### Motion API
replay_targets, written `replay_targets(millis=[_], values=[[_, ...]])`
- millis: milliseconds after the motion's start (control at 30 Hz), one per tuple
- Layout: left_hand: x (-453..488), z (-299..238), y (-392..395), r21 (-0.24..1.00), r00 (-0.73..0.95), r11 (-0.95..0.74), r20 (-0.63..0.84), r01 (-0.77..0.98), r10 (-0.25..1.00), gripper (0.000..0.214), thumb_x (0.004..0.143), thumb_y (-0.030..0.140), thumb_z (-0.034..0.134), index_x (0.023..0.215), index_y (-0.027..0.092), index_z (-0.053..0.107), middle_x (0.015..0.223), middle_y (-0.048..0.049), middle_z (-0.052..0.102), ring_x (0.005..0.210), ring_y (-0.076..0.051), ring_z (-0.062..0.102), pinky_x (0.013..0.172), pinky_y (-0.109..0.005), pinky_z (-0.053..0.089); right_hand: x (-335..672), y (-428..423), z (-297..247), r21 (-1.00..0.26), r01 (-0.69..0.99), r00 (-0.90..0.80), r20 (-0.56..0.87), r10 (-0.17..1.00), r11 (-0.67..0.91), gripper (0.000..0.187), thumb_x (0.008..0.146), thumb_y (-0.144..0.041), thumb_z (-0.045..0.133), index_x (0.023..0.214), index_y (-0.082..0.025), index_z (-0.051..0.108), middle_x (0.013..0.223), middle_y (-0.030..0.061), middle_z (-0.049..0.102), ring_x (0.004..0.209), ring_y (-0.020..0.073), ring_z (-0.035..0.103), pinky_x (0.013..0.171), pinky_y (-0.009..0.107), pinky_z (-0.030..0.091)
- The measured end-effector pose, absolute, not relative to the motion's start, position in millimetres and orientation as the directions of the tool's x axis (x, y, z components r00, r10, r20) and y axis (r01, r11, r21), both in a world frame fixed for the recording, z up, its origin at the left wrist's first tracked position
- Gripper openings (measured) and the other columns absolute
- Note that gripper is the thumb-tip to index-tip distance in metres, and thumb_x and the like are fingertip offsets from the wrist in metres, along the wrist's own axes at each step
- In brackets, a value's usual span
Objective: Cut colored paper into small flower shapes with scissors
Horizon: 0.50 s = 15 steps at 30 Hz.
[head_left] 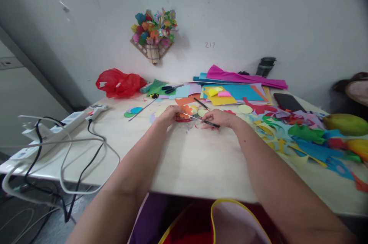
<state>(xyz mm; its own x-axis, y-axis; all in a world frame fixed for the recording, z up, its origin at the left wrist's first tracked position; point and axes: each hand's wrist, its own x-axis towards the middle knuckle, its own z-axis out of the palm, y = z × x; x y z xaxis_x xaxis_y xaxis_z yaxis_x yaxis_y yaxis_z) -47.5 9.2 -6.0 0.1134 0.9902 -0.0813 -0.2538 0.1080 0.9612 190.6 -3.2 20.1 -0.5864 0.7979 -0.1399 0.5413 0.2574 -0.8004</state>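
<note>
My left hand (170, 116) is closed, its fingertips pinching the edge of an orange paper flower (188, 110). In my right hand (216, 117) is a slim tool (211, 123) with a dark handle and a thin silvery shaft; its exact kind is unclear. The shaft's tip reaches across to the flower, close to my left fingertips. Below the hands lie red paper pieces (183, 120) and small clear bits. A black pen (201, 103) rests just beyond my right hand, near a pale yellow paper circle (202, 113).
Scissors (170, 89), coloured sheets (247, 92) and a red plastic bag (119, 83) lie at the back. Paper scraps (307, 133) and a dark phone (289, 102) are on the right. A power strip (61, 131) with loose cables occupies the left edge.
</note>
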Motion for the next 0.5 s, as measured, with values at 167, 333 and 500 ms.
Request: replay_targets(millis=[167,333,500], values=[[-46.0,-2.8,6.1,0.975,0.117,0.114,-0.093,-0.19,0.989,0.01,0.056,0.007,0.063,0.061,0.015,0.06,0.059,-0.0055,0.064,0.055,-0.018,0.063,0.07,-0.04,0.058,190.7,-3.2,20.6,-0.784,0.561,-0.581,-0.145,0.8,0.266,0.04,0.056,-0.044,0.083,0.083,-0.016,0.073,0.05,-0.0039,0.057,0.043,0.008,0.047,0.043,0.02,0.037],[-44.4,-1.1,4.5,0.977,0.117,0.13,-0.111,-0.171,0.987,0.009,0.057,0.007,0.061,0.06,0.016,0.059,0.058,-0.0048,0.064,0.056,-0.019,0.063,0.072,-0.04,0.057,190.4,-2.4,19.2,-0.777,0.573,-0.581,-0.161,0.798,0.261,0.042,0.057,-0.044,0.083,0.086,-0.016,0.072,0.051,-0.0028,0.059,0.043,0.008,0.047,0.044,0.021,0.038],[-44.9,-0.9,5.7,0.977,0.132,0.141,-0.121,-0.161,0.984,0.009,0.056,0.006,0.059,0.062,0.013,0.059,0.06,-0.0049,0.064,0.054,-0.017,0.062,0.067,-0.038,0.057,190.3,-0.3,16.5,-0.768,0.589,-0.573,-0.179,0.8,0.25,0.046,0.057,-0.046,0.082,0.09,-0.015,0.072,0.051,-0.0028,0.058,0.043,0.0074,0.046,0.044,0.021,0.037]])
